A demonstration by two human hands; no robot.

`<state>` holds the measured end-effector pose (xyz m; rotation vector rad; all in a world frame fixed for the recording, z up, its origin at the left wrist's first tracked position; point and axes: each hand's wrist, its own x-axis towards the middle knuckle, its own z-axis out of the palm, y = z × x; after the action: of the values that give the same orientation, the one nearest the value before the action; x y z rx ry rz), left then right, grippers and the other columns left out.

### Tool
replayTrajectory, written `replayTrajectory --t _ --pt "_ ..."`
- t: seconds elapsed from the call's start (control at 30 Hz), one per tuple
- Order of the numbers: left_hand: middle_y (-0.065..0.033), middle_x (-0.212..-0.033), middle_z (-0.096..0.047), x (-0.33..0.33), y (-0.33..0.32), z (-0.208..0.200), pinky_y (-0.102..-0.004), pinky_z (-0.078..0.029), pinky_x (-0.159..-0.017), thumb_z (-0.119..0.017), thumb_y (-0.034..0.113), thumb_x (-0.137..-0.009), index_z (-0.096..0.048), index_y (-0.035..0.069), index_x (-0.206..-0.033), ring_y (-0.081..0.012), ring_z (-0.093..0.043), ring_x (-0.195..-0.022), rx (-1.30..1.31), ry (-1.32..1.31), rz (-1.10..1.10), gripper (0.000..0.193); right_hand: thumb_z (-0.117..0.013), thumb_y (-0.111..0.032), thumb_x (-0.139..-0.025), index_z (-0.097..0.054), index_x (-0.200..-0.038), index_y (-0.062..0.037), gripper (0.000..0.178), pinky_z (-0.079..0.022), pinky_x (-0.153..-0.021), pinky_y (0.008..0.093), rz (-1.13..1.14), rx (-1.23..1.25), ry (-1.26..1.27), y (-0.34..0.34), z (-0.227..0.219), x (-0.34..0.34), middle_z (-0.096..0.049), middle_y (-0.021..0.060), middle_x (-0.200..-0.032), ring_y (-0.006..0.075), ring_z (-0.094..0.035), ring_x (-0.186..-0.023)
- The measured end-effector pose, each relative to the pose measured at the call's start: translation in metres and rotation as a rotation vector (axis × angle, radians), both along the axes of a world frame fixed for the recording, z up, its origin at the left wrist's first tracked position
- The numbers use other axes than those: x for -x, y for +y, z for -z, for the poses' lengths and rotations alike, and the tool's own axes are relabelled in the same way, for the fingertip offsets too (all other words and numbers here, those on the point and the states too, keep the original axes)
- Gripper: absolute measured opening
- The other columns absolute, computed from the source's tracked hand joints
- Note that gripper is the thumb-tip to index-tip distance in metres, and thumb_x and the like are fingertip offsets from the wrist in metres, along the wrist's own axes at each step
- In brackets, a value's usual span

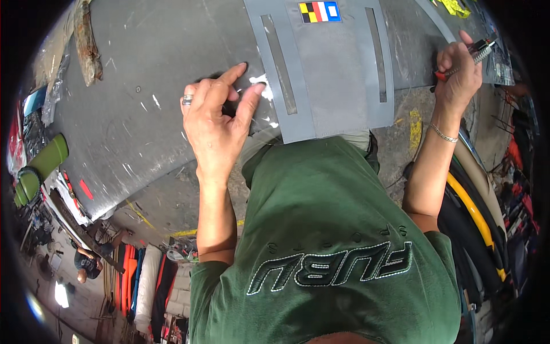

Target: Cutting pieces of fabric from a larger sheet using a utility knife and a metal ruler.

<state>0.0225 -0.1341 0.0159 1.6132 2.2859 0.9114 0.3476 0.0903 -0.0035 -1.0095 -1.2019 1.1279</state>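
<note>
On the dark table lies a grey fabric panel (pixel 338 74) with two long dark slots and a coloured flag-pattern patch (pixel 319 12) near its far end. Its near edge hangs by my body. My left hand (pixel 216 109), with a ring on one finger, hovers at the tabletop just left of the panel, thumb and forefinger apart and nothing between them. To the right of the panel, my right hand (pixel 459 71) is closed around a slim hand tool (pixel 484 50) with a black and silver ribbed end. A red bit shows below the fingers; the rest is hidden.
The scuffed dark table (pixel 143 114) spreads left. A worn strip (pixel 87 43) lies at its far left, a green roll (pixel 43 169) beyond its left edge. Rolls of material (pixel 472 200) stand right; others (pixel 140 281) stand lower left, near another person (pixel 87 264). Yellow material (pixel 454 7) lies far right.
</note>
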Motion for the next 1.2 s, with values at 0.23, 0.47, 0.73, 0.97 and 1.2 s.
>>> replayTrajectory --t 0.23,0.47,0.73,0.97,1.2 --pt "0.0008 -0.078 -0.054 0.001 -0.005 0.006 -0.0344 -0.045 -0.077 -0.083 0.019 -0.087 -0.075 0.011 -0.123 -0.0172 -0.051 -0.073 -0.064 -0.021 0.01 0.038 -0.058 -0.008 -0.101 -0.057 -0.127 0.0069 0.03 -0.04 -0.056 0.0281 -0.005 0.025 -0.016 0.004 0.003 0.001 -0.056 0.0065 -0.08 0.0134 -0.048 -0.062" --pt "0.0001 -0.08 -0.056 0.002 -0.005 0.01 -0.0284 -0.043 -0.059 -0.06 0.01 -0.105 -0.07 0.004 -0.128 -0.0099 -0.047 -0.063 -0.277 -0.238 -0.191 0.026 -0.056 -0.01 -0.099 -0.056 -0.122 0.0058 0.028 -0.042 -0.055 0.0301 0.003 -0.037 0.018 0.003 0.001 -0.004 -0.06 0.0103 -0.081 0.0171 -0.053 -0.061" --pt "-0.0046 -0.101 -0.056 -0.045 -0.025 -0.029 -0.0298 -0.061 -0.069 -0.055 0.009 -0.107 -0.038 -0.005 -0.148 -0.0182 -0.07 -0.082 -0.208 -1.206 -0.213 0.047 -0.067 -0.039 -0.099 -0.053 -0.093 -0.0096 0.033 -0.038 -0.046 0.0263 -0.438 0.17 -0.318 -0.147 -0.016 0.033 -0.057 0.0031 -0.064 0.0114 -0.052 -0.052" --pt "-0.0072 -0.1 -0.065 -0.054 -0.057 -0.037 -0.0282 -0.055 -0.063 -0.071 0.017 -0.1 -0.065 -0.002 -0.129 -0.0169 -0.069 -0.072 0.376 -0.958 -0.039 0.035 -0.075 -0.015 -0.096 -0.048 -0.091 -0.0114 0.028 -0.043 -0.05 0.0239 -0.457 0.71 0.062 -0.191 0.004 0.058 -0.072 0.012 -0.09 0.0166 -0.073 -0.078" --pt "-0.004 -0.09 -0.061 -0.06 -0.018 -0.032 -0.0411 -0.042 -0.081 -0.077 0.018 -0.09 -0.079 0.01 -0.104 -0.0258 -0.057 -0.09 -0.023 -0.056 0.294 0.016 -0.075 -0.003 -0.094 -0.046 -0.094 -0.0135 0.03 -0.045 -0.054 0.0246 -0.276 0.626 0.227 -0.19 0.015 0.064 -0.068 0.0074 -0.082 0.0152 -0.07 -0.076"
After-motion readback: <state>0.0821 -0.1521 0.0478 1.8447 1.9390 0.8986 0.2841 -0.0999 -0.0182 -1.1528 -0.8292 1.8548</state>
